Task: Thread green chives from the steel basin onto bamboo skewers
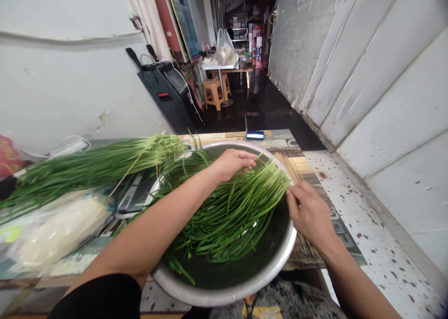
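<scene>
A wide metal basin holds a heap of long garlic chives, their pale stem ends gathered toward the upper right. My left hand reaches over the heap, its fingers closed on chives at the far edge of the pale ends. At the basin's right rim, my right hand is pinched closed against the tips of the stems. Whatever sits between its thumb and finger is too small to make out. Thin bamboo skewers lie on the table just beyond the rim, partly behind my right hand.
Left of the basin lies a large bundle of chives with a stick across it. Nearer me is a plastic bag of something whitish, beside a dark tray. A phone rests at the table's far edge. Stools stand beyond.
</scene>
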The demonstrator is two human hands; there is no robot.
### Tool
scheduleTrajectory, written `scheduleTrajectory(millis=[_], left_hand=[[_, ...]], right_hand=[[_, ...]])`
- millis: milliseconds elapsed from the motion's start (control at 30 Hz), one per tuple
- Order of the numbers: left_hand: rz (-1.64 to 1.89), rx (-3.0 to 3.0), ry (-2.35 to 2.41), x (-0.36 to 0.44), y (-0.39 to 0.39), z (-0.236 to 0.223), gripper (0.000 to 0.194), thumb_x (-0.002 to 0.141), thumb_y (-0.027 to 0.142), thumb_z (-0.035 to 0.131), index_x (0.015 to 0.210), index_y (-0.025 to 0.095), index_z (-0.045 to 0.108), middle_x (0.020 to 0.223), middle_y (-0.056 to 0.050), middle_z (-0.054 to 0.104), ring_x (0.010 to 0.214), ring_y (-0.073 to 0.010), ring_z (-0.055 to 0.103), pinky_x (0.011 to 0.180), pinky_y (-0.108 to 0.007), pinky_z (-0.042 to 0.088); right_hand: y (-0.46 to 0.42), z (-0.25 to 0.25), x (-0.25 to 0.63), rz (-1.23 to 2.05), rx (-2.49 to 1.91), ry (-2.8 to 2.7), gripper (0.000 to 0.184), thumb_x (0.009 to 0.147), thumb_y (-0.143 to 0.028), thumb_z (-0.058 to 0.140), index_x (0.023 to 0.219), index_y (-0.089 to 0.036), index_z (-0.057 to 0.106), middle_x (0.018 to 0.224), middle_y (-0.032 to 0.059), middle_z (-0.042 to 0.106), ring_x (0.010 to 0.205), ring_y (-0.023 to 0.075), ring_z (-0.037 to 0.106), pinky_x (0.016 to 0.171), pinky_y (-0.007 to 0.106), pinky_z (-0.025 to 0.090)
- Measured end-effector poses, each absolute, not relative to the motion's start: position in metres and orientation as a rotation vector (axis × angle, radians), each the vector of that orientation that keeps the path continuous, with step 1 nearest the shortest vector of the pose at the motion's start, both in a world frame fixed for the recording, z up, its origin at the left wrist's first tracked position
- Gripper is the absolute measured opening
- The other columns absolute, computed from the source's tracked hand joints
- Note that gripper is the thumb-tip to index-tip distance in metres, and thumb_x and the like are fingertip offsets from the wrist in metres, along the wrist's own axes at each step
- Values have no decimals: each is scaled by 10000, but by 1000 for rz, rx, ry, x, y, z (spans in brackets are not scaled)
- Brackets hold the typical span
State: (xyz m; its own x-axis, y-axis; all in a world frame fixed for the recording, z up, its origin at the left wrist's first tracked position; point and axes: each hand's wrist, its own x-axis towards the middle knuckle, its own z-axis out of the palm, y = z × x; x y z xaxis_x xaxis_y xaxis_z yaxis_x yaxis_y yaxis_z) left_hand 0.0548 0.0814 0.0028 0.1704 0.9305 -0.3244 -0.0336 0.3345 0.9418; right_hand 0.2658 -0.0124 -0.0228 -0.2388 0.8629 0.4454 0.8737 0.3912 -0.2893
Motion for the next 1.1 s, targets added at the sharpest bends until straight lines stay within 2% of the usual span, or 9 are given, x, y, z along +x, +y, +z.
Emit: scheduleTrajectory(millis=[1100], left_hand=[[892, 1031, 1184, 53, 82, -6, 229, 709, 45, 674, 934, 76, 701, 752, -91, 679, 579, -68, 546, 589, -231, 440]], right_hand=[[-12, -21, 265, -62, -1485, -2129, 312, 918, -241, 363, 728, -177, 602, 734, 38, 527, 680, 146, 526, 598, 284, 410]])
